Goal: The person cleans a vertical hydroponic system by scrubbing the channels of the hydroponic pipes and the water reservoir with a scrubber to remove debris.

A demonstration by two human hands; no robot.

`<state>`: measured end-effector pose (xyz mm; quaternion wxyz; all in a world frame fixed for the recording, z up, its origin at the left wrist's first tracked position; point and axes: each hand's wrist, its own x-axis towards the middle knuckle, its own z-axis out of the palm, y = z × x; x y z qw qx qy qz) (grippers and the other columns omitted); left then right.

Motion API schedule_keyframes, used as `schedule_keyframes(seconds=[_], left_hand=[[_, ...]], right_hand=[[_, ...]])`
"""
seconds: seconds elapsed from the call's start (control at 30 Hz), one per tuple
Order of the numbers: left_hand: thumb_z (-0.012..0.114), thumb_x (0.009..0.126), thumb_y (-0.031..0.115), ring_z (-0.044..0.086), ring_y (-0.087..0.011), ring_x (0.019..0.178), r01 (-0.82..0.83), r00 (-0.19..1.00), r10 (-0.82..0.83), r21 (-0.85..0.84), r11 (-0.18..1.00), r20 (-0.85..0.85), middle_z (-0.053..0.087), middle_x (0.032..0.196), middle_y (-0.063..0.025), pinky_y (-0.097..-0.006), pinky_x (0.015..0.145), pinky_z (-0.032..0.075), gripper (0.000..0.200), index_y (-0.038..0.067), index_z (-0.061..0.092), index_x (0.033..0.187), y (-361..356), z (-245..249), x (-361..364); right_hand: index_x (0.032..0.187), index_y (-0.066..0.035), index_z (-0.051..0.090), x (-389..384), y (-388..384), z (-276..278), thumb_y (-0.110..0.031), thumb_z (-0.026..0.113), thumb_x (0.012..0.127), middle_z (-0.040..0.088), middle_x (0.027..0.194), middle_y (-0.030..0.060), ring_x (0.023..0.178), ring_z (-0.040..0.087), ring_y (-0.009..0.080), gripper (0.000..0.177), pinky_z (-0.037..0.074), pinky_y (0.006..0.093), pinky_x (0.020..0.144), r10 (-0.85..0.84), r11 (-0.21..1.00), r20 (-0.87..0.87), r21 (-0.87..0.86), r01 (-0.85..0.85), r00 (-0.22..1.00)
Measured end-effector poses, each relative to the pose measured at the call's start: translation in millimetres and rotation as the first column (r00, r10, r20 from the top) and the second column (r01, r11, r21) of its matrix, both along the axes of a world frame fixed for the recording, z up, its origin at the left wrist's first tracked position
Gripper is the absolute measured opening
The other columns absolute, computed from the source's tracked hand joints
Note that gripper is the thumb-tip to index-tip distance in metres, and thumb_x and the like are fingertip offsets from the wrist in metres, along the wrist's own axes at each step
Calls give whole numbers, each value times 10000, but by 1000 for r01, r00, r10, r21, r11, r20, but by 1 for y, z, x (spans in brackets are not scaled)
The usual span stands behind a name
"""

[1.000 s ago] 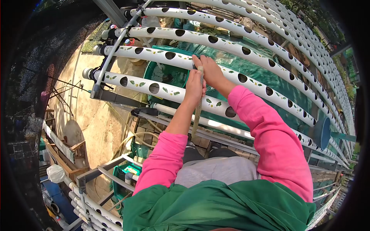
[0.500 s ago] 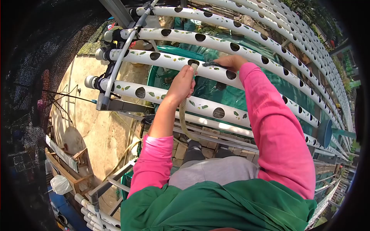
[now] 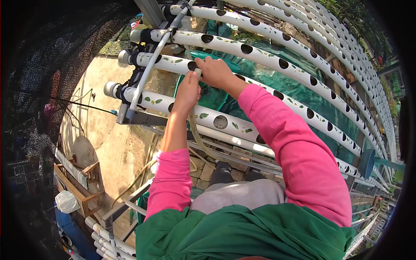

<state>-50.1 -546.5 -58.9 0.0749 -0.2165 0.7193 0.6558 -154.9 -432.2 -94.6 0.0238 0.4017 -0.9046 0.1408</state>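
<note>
My left hand (image 3: 189, 90) is closed round the end of a pale hose (image 3: 195, 132), holding its mouth up at a hole in a white pipe (image 3: 170, 63). The rest of the hose hangs down over the nearest white pipe (image 3: 207, 116) toward the paving. My right hand (image 3: 214, 73) rests on the holed pipe just right of the hose mouth, with its fingers curled. The dark grey cloth it gripped a moment ago is hidden behind the fingers. Green and yellow leaf patterns are on the pipes between the round holes.
Several more holed white pipes (image 3: 242, 48) run in parallel beyond. A metal frame bar (image 3: 149, 58) crosses their left ends. Green sheeting or water (image 3: 268, 84) lies beneath. A wooden crate (image 3: 80, 190) stands on the concrete at left, and a blue round object (image 3: 366, 164) is at right.
My right hand has slid left along the pipe and come close to my left hand. The view has shifted, so the pipes sit farther right. My left hand still grips the hose.
</note>
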Motion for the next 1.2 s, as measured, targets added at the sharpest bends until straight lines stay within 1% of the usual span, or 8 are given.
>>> schedule_keyframes(seconds=[0.17, 0.33, 0.4, 0.6, 0.97, 1.07, 1.13, 1.2], left_hand=[[340, 1016, 363, 410, -95, 455, -64, 998, 65, 56, 996, -18, 443, 601, 3, -263, 402, 327, 337, 76, 515, 991, -4, -10, 1], [353, 1008, 348, 425, -103, 433, -88, 995, 91, 59, 994, -51, 452, 575, -6, -280, 382, 331, 335, 57, 514, 972, -6, -16, 0], [355, 1005, 341, 435, -111, 429, -94, 994, 98, 66, 993, -53, 450, 559, -11, -288, 379, 336, 336, 52, 519, 960, -5, -17, 0], [365, 1005, 329, 436, -113, 435, -84, 994, 91, 120, 989, -55, 462, 567, -21, -293, 394, 347, 344, 32, 529, 943, -8, -19, 0], [337, 1032, 331, 376, -73, 409, -210, 938, 254, 196, 958, -236, 416, 575, 10, -238, 362, 295, 316, 66, 494, 961, -7, -32, 8], [340, 1033, 322, 375, -76, 406, -214, 929, 267, 216, 953, -255, 413, 570, 6, -241, 361, 296, 312, 58, 494, 969, -8, -34, 6], [341, 1032, 319, 375, -79, 404, -218, 925, 277, 235, 947, -259, 411, 567, 4, -242, 359, 296, 311, 55, 495, 972, -7, -34, 8], [338, 1033, 313, 372, -82, 398, -220, 924, 275, 219, 951, -265, 408, 560, 2, -244, 355, 294, 315, 46, 492, 972, -7, -34, 7]], right_hand=[[977, -18, 622, -51, 5, -13, -611, 679, 724, 653, 762, 190, 692, 638, 257, 647, 462, 382, 619, 34, 995, 557, -100, 27, 830], [1069, -93, 666, -63, 67, 5, -613, 751, 716, 672, 967, 46, 843, 628, 151, 634, 505, 309, 801, -200, 942, 978, 209, 261, -61], [1070, -61, 656, -64, 72, -5, -591, 764, 709, 679, 964, 63, 849, 635, 165, 649, 505, 323, 794, -156, 942, 985, 170, 288, -72], [1257, -61, 535, -10, 30, -1, -438, 762, 732, 623, 1008, 191, 834, 651, 336, 685, 502, 395, 755, -5, 999, 241, -38, 15, 970], [1294, -54, 504, -64, -106, -23, -430, 598, 891, 629, 989, 200, 882, 648, 294, 559, 499, 393, 746, 74, 988, 162, -144, -51, 984], [1163, -68, 611, -95, -130, -31, -498, 604, 878, 681, 988, 131, 817, 661, 211, 516, 506, 340, 724, 5, 987, 544, -140, 84, 839], [983, -103, 686, -98, -131, -15, -561, 618, 844, 700, 914, 55, 736, 650, 167, 484, 514, 334, 710, -54, 951, 995, 25, 307, 88], [908, -142, 704, -105, -140, -17, -561, 632, 827, 700, 898, 22, 702, 646, 154, 433, 518, 347, 694, -59, 961, 998, 57, 271, -1]])
